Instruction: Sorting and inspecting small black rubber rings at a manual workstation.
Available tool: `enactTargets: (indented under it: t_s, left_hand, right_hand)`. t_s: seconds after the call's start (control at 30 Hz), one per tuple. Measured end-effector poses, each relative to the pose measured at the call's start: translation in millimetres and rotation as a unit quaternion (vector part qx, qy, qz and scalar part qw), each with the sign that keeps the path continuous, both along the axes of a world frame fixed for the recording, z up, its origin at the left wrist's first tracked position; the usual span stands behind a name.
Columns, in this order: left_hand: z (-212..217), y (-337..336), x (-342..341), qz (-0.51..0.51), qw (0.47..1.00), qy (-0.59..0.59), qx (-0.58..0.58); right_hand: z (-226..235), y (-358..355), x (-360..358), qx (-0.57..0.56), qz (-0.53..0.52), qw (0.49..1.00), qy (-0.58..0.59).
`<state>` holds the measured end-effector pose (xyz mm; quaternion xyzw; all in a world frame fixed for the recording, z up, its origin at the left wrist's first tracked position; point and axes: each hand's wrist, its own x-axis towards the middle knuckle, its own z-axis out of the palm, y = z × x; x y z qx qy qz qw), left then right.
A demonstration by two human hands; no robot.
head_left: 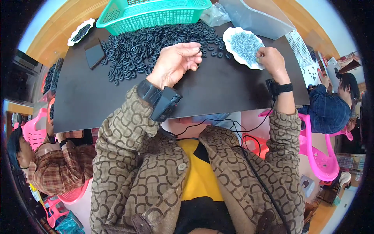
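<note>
At the upper centre of the frame the left hand (177, 60) pinched one small black ring (199, 50) at the edge of the black ring pile (148, 43), fingers narrowed around it. At the upper right, the right hand (271, 59) closed its fingertips over the white dish (230, 35) of small grey pins (244, 46); whether it held one I cannot tell. Judging by this, lifting a single pin cleanly mattered most.

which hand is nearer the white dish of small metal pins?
Right. The right hand is at the white dish's right rim, touching the pins; the left hand is to its left, by the black rings.
</note>
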<state>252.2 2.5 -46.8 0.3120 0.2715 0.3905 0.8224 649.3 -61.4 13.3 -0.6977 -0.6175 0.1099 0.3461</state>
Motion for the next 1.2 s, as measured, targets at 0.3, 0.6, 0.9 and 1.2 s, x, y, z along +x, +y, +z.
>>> enactTargets:
  t_s: [0.3, 0.6, 0.9, 1.2]
  left_hand:
    - [9, -9, -7, -0.017, 0.998, -0.028, 0.047]
    - [19, -15, -11, -0.006, 0.998, -0.025, 0.061]
    - [39, -31, -13, -0.002, 0.995, -0.021, 0.095]
    - [65, -32, -26, 0.129, 0.973, -0.025, 0.19]
  right_hand:
    - [-5, -4, -12, 0.004, 0.038, 0.991, 0.126]
    - [3, -9, -36, 0.014, 0.049, 0.971, 0.233]
    - [26, -15, -102, 0.047, 0.137, 0.915, 0.376]
    - [50, 37, -215, 0.018, 0.251, 0.878, 0.407]
